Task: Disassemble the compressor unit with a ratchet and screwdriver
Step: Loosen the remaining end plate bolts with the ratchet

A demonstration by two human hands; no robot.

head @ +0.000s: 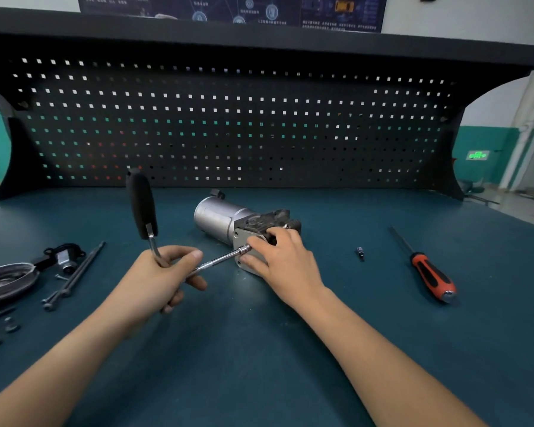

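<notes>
The compressor unit [225,218], a silver cylinder with a dark metal head, lies on its side mid-bench. My right hand [282,260] grips its near end plate, fingers curled over the head. My left hand [164,275] holds the ratchet [142,208] at its head, the black handle standing upright. The ratchet's chrome extension bar [219,260] runs right to a socket set against the end plate by my right thumb. A screwdriver [429,272] with an orange and black handle lies at the right.
Removed parts lie at the left: a round cover [7,280], a black bracket [64,257], long bolts [74,274], and several small fasteners [0,329]. A small bit [360,253] lies right of the unit. A black pegboard [228,124] backs the blue bench.
</notes>
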